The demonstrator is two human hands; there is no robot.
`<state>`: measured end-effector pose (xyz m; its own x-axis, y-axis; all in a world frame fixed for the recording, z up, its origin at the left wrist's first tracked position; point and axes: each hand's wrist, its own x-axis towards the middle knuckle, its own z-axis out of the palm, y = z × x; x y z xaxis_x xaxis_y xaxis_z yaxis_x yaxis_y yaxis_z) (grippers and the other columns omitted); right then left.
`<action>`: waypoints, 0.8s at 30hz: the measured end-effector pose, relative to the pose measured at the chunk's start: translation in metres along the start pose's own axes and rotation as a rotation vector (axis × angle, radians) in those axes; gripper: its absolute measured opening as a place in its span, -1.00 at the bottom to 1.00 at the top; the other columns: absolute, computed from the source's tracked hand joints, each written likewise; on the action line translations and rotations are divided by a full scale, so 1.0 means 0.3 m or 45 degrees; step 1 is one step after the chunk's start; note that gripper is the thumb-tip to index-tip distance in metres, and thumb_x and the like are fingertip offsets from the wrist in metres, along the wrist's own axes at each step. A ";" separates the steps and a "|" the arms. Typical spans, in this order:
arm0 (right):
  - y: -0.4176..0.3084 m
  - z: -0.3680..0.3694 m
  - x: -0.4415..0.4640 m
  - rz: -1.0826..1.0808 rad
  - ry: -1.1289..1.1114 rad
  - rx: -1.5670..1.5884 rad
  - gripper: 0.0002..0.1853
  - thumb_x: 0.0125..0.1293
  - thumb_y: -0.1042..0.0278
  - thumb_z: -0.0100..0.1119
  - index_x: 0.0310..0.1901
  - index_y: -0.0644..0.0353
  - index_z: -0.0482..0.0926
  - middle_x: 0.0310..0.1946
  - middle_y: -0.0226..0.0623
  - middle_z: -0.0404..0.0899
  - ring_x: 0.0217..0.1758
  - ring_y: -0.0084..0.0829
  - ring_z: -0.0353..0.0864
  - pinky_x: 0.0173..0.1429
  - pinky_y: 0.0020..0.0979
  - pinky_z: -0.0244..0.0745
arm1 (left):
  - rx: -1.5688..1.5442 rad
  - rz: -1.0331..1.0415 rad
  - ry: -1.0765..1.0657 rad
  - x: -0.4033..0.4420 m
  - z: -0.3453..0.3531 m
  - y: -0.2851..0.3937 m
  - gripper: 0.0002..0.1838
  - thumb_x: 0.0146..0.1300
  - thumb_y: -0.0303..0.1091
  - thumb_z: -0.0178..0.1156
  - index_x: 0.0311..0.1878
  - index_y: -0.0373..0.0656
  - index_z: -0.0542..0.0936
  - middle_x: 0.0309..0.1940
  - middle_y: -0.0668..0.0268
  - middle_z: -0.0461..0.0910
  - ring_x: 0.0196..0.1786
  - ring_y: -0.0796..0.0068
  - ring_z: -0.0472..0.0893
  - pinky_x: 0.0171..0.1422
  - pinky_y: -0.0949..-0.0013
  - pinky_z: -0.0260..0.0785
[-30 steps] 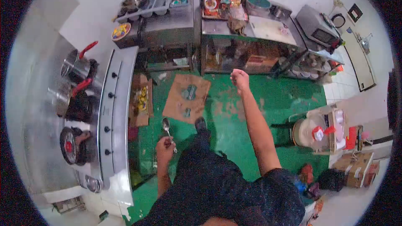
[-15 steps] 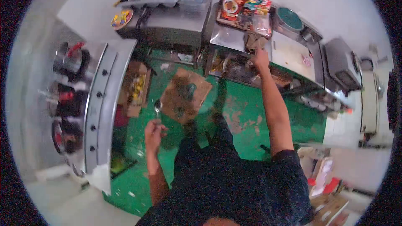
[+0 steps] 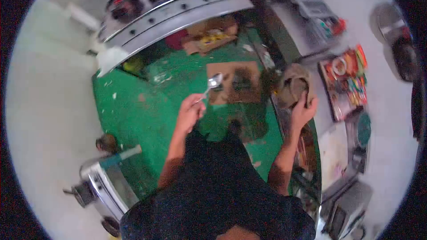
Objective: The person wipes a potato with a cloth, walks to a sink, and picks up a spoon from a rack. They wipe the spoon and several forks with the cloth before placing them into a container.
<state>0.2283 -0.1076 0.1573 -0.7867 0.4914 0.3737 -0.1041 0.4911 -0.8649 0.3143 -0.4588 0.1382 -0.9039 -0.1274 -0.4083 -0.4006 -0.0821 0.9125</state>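
My left hand [image 3: 191, 111] is closed round the handle of a metal spoon [image 3: 215, 80], whose bowl points up and away over the floor. On the other side, my right hand [image 3: 304, 113] grips a crumpled brownish-grey cloth [image 3: 293, 80]. The cloth hangs in loose folds in front of the steel counter on the right, apart from the spoon. Motion smears the fingers of that hand a little, but they are pressed on the cloth's near edge.
A stove [image 3: 178, 15] with knobs and pots spans the far side. Cardboard [image 3: 218, 69] lies flat on the green floor [image 3: 133, 111]. At right are a tray with food packets [image 3: 344, 80], a white cutting board [image 3: 333, 151] and a green-topped round container [image 3: 364, 129]. A small appliance [image 3: 106, 186] stands lower left.
My view has swung left toward the stove. My right hand has lifted the cloth off the counter and drawn it closer. The spoon stays in my left hand.
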 end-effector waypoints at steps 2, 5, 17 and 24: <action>-0.102 0.103 -0.101 0.020 -0.211 0.194 -0.80 0.34 0.39 0.20 -0.10 0.33 0.57 -0.21 -0.25 0.62 -0.16 -0.48 0.53 -0.01 -0.35 0.45 | 0.032 0.109 0.082 -0.047 0.032 0.028 -0.75 0.32 -0.49 -0.02 0.00 -0.15 0.56 -0.49 0.46 0.47 -0.50 0.70 0.38 -0.47 0.56 0.21; -0.341 0.241 -0.282 -0.063 -0.570 0.447 -0.81 0.28 0.43 0.24 -0.11 0.29 0.58 -0.21 -0.23 0.61 -0.17 -0.38 0.55 0.00 -0.34 0.46 | 0.135 0.365 0.208 -0.111 -0.065 0.050 -0.77 0.34 -0.50 -0.05 -0.01 -0.17 0.54 -0.53 0.49 0.42 -0.52 0.71 0.34 -0.47 0.55 0.18; -0.982 0.820 -1.196 -0.302 -1.252 0.973 -0.73 0.22 0.50 0.25 -0.03 0.27 0.54 -0.21 -0.28 0.57 -0.13 -0.40 0.58 0.00 -0.41 0.48 | 0.206 0.631 0.901 -0.603 -0.824 -0.036 -0.75 0.39 -0.39 -0.03 0.02 -0.23 0.53 -0.53 0.42 0.43 -0.45 0.53 0.42 -0.33 0.39 0.31; -1.282 1.014 -1.536 0.359 -1.992 0.995 -0.72 0.33 0.36 0.28 0.00 0.31 0.59 -0.20 -0.34 0.65 -0.20 -0.59 0.59 -0.07 -0.51 0.49 | 0.345 0.514 1.211 -0.823 -1.163 -0.103 -0.69 0.35 -0.39 0.01 0.09 -0.27 0.54 -0.22 0.02 0.62 -0.18 0.25 0.61 -0.05 0.20 0.41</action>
<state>0.4456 -0.7417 0.2159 -0.5721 -0.8194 -0.0365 0.2533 -0.1342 -0.9580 0.6022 -0.7697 0.2027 -0.5360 -0.8244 0.1819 -0.2231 0.3462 0.9113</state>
